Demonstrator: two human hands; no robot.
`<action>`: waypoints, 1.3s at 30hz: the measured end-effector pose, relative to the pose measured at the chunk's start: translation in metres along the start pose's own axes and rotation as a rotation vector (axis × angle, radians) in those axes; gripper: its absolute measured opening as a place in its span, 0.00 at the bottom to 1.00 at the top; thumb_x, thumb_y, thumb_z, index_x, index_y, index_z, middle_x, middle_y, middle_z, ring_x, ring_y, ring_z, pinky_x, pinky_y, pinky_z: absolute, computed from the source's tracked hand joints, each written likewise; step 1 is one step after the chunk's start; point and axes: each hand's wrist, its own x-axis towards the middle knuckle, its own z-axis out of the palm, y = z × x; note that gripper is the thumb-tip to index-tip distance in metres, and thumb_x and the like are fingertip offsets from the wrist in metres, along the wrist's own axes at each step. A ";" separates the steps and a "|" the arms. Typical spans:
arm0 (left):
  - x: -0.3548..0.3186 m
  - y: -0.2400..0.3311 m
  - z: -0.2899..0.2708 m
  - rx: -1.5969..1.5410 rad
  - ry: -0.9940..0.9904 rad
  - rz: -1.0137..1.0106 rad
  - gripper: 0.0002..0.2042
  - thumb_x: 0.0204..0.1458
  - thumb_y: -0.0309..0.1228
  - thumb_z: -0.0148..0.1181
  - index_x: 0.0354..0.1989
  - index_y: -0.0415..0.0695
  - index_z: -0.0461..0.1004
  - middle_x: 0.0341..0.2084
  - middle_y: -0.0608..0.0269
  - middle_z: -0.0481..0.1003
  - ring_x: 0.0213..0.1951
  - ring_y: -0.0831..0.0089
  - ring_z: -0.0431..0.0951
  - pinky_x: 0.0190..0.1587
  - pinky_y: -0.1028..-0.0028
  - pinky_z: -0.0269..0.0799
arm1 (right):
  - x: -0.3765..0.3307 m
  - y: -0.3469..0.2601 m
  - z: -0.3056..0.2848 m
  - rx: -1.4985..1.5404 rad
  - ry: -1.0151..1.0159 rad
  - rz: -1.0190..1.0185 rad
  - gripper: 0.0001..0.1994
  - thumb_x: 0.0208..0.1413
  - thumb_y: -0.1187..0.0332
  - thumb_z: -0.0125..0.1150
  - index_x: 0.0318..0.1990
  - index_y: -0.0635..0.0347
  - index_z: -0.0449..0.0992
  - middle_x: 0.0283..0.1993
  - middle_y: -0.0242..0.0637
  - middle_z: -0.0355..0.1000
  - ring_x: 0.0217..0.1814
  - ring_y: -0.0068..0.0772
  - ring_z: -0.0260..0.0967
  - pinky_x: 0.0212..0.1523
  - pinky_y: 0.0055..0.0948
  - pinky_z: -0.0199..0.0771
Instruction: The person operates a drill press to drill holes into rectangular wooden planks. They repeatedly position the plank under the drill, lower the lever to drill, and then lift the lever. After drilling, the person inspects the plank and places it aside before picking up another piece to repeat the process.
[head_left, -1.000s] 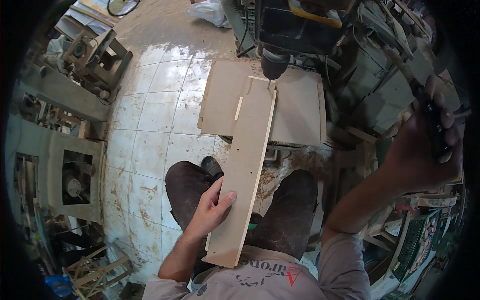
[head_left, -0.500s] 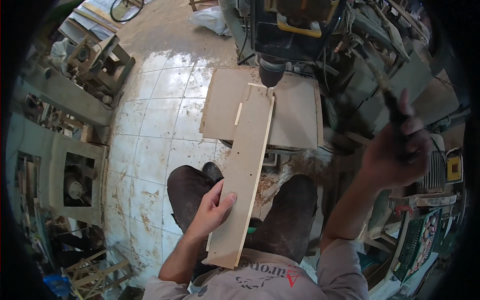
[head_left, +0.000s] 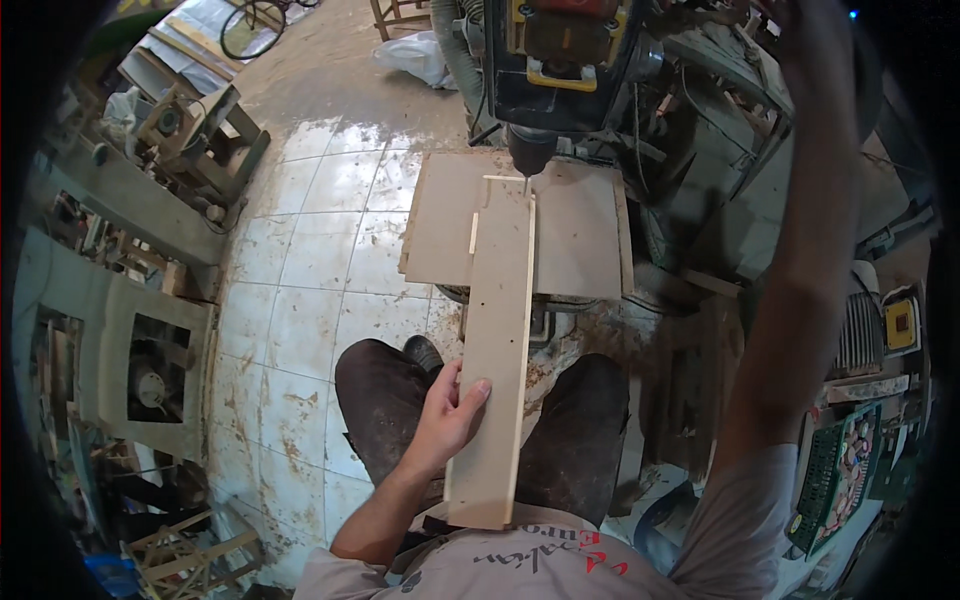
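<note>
Far left there's a cluttered workbench [head_left: 130, 190] with grey machine parts, then a stained tiled floor [head_left: 300, 300]. The left hand [head_left: 445, 415] grips the left edge of a long pale wooden board [head_left: 500, 340] near its lower end, fingers [head_left: 472, 392] curled over the top face, thumb along the side. The board runs up from the lap onto a flat brown surface [head_left: 585, 240], its far end right under the drill press [head_left: 565, 60] bit. The right hand [head_left: 815, 25] is raised at the top edge, and I can't tell what its fingers are doing. Far right, a yellow-and-red square label [head_left: 900, 325] and a green patterned package [head_left: 840, 470].
</note>
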 end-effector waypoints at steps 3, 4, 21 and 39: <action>0.013 -0.012 0.009 -0.122 0.114 0.022 0.17 0.61 0.28 0.53 0.56 0.39 0.61 0.41 0.60 0.75 0.40 0.79 0.75 0.41 0.79 0.71 | -0.094 0.010 -0.029 -0.470 -0.441 -0.192 0.22 0.62 0.60 0.49 0.59 0.64 0.67 0.58 0.44 0.69 0.60 0.38 0.66 0.60 0.30 0.62; 0.022 -0.015 0.012 -0.120 0.142 0.012 0.15 0.62 0.29 0.52 0.54 0.41 0.60 0.38 0.60 0.75 0.36 0.79 0.75 0.36 0.78 0.72 | -0.127 0.016 -0.054 -0.546 -0.626 -0.228 0.21 0.62 0.61 0.51 0.59 0.63 0.68 0.58 0.42 0.69 0.60 0.34 0.66 0.59 0.29 0.62; 0.081 0.037 0.031 0.351 -0.166 -0.112 0.14 0.59 0.39 0.56 0.36 0.38 0.71 0.28 0.56 0.78 0.22 0.74 0.78 0.27 0.76 0.74 | -0.281 0.077 -0.209 -0.172 -0.562 1.082 0.11 0.57 0.67 0.63 0.43 0.59 0.69 0.32 0.26 0.71 0.30 0.13 0.67 0.27 0.15 0.66; 0.196 0.090 -0.054 1.520 -0.067 0.796 0.27 0.51 0.52 0.59 0.55 0.51 0.71 0.57 0.56 0.66 0.65 0.58 0.59 0.66 0.41 0.44 | -0.184 0.199 -0.165 -0.439 -0.790 0.946 0.16 0.57 0.65 0.65 0.47 0.65 0.74 0.32 0.26 0.70 0.29 0.13 0.61 0.29 0.17 0.60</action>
